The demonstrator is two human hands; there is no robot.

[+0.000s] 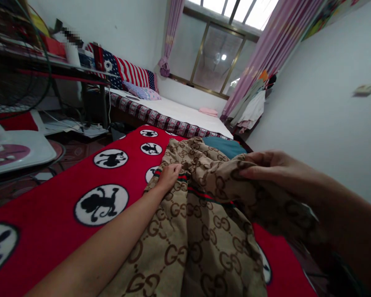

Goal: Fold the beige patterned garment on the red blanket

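Observation:
A tan garment [173, 231] with a brown interlocking-letter print and a green-red-green stripe lies spread over a red blanket. It looks like a dress or a long jacket, but I cannot tell which. My left hand [170, 175] is closed at the stripe, pressed onto the cloth. To the right, my right hand [272, 165] pinches a sleeve [222, 181] of the same garment between thumb and fingers, lifting it above the blanket. The sleeve's end hangs blurred below that hand. Behind the garment lies a folded blue-green cloth [224, 145].
The red blanket [62, 202] has white circles with black monkey figures. Beyond it stands a bed [185, 111] with pillows. On the left are a cluttered desk [92, 72] and a white plastic seat [40, 152]. Clothes [253, 107] hang by the right wall.

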